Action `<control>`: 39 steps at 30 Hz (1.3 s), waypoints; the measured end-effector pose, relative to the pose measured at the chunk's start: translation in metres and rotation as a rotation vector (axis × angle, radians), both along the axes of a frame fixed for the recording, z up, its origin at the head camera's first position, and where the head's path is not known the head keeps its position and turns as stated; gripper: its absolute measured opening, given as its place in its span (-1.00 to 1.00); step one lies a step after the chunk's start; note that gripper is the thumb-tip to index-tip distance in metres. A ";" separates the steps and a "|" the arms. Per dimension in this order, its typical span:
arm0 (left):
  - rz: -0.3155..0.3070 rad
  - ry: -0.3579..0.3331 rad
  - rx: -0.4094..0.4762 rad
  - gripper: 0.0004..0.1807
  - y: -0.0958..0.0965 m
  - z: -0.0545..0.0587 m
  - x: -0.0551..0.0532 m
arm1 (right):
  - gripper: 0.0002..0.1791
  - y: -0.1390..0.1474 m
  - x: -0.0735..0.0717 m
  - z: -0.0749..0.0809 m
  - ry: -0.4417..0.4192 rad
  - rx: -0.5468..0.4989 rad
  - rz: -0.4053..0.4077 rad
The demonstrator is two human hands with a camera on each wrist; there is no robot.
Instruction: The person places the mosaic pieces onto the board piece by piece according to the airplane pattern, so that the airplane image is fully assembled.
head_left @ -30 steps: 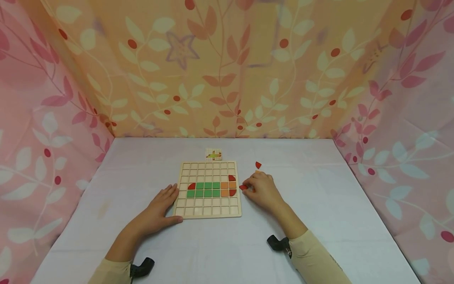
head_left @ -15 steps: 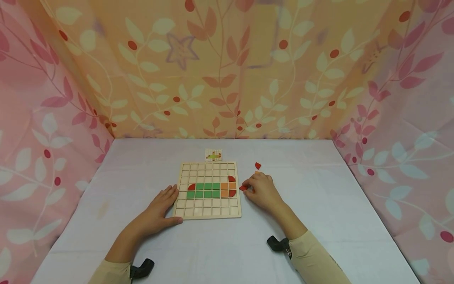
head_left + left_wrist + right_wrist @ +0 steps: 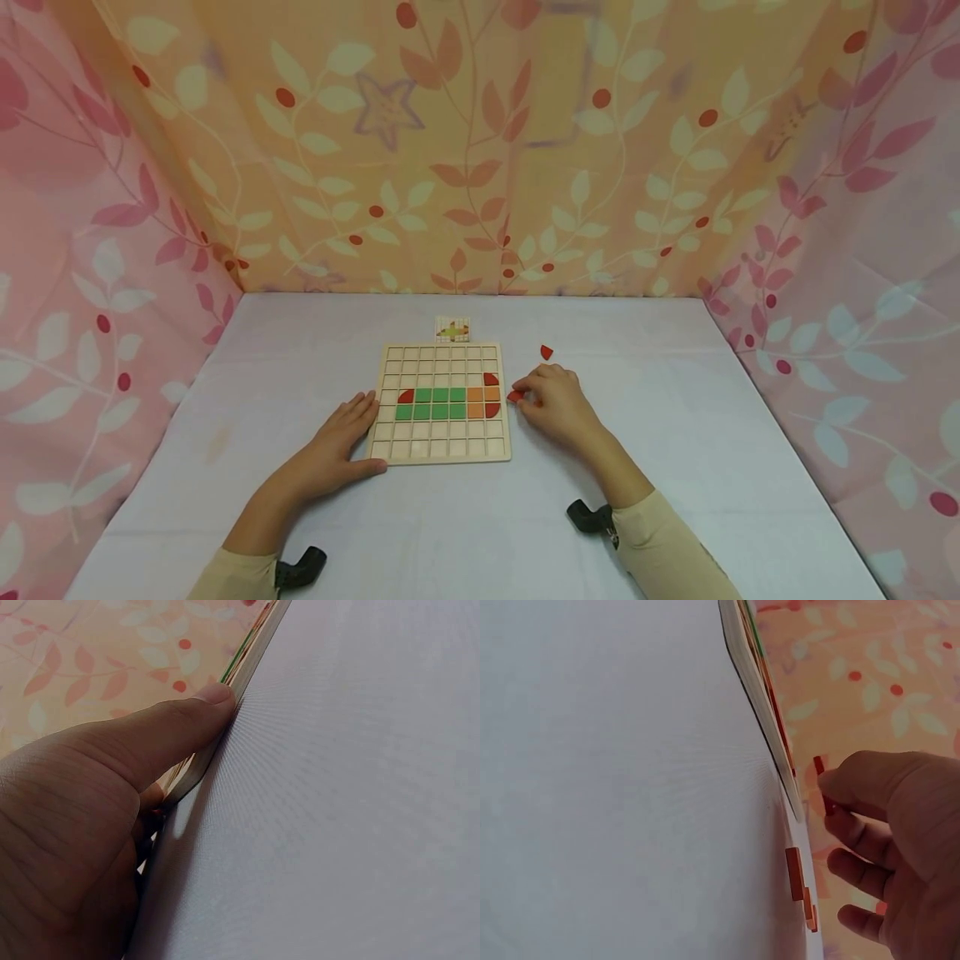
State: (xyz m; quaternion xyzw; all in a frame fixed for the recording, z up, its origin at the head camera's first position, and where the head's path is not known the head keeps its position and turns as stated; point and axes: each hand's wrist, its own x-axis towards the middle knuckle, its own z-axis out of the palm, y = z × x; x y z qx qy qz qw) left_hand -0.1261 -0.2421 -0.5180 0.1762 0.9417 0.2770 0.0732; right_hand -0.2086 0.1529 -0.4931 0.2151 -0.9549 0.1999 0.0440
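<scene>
A square wooden grid board [image 3: 441, 450] lies on the table with green, orange and rounded red tiles in its middle rows and at the right. My left hand [image 3: 333, 446] rests against its left side, fingers extended along the edge and thumb at the near left corner. In the left wrist view the thumb [image 3: 169, 731] touches the board's edge. Just right of the board, my right hand [image 3: 558, 407] pinches a red tile [image 3: 823, 786] between thumb and fingertips. In the right wrist view that tile is held on edge, above the table.
Beyond my right hand lies another red tile [image 3: 546, 352]. An orange-red tile [image 3: 795, 874] and smaller-looking pieces show on the table in the right wrist view. A small pattern card [image 3: 453, 329] sits at the board's far edge. Patterned cloth [image 3: 465, 167] encloses the white table [image 3: 465, 533].
</scene>
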 end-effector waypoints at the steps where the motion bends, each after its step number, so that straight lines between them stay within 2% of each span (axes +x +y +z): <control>1: 0.001 -0.001 0.001 0.20 0.000 0.000 0.000 | -0.76 0.000 0.000 0.001 0.002 -0.006 0.006; 9: 0.003 -0.010 0.007 0.22 -0.001 -0.003 -0.001 | -0.76 -0.003 0.003 0.015 0.058 -0.055 0.099; 16: 0.003 -0.013 0.014 0.22 -0.002 -0.004 -0.001 | -0.73 -0.010 0.002 0.028 0.052 -0.072 0.157; 21: 0.001 -0.013 0.018 0.21 -0.003 -0.005 -0.001 | -0.73 -0.016 -0.006 0.043 0.079 -0.050 0.196; 26: -0.003 -0.007 0.027 0.22 -0.003 -0.005 -0.002 | -0.73 -0.023 -0.013 0.064 0.109 -0.090 0.218; 32: -0.003 -0.005 0.014 0.22 -0.003 -0.006 -0.003 | -0.73 -0.044 -0.022 0.075 0.122 -0.124 0.314; 39: -0.002 -0.016 0.023 0.21 -0.002 -0.003 -0.001 | -0.74 -0.084 -0.027 0.073 0.076 -0.057 0.415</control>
